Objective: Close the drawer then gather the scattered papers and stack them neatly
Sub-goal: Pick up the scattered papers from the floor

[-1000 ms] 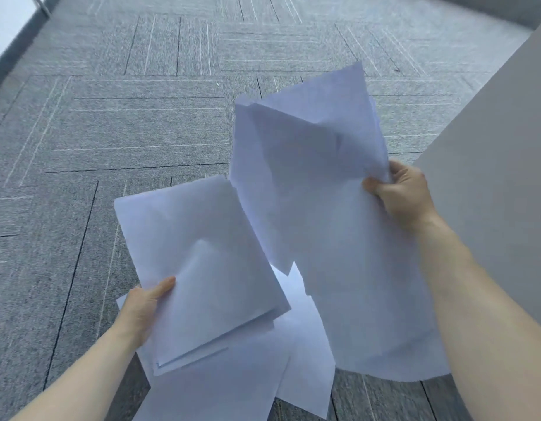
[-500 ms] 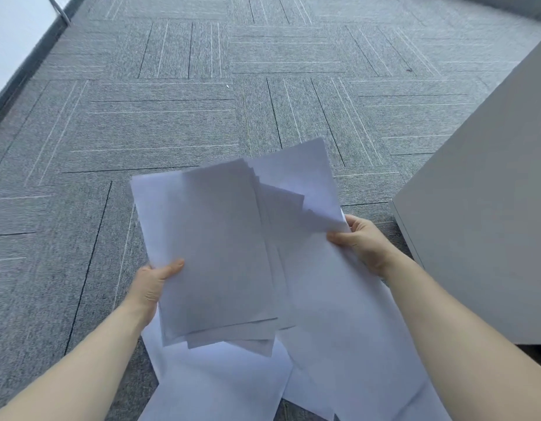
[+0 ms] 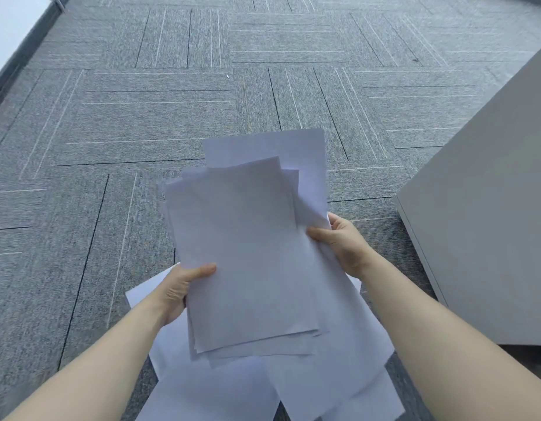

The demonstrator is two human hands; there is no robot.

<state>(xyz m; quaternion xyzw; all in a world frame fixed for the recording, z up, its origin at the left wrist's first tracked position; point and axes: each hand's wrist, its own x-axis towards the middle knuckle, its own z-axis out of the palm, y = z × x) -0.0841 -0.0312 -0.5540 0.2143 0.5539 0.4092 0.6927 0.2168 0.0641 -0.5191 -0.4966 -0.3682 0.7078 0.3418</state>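
Note:
I hold a loose bundle of white papers (image 3: 244, 244) above the carpet, its sheets fanned and uneven at the top. My left hand (image 3: 181, 287) grips the bundle's left edge with the thumb on top. My right hand (image 3: 342, 241) pinches the right edge. Under the bundle, several more white sheets (image 3: 324, 387) lie overlapping on the floor between my forearms. The grey drawer cabinet (image 3: 488, 226) stands at the right; its drawer front is out of view.
Grey patterned carpet tiles (image 3: 141, 123) cover the floor ahead and to the left. A white wall with a dark skirting (image 3: 10, 65) runs along the far left.
My right hand has brought its sheets down and left onto the ones in my left hand. Both groups now overlap as one bundle held lower, in front of me.

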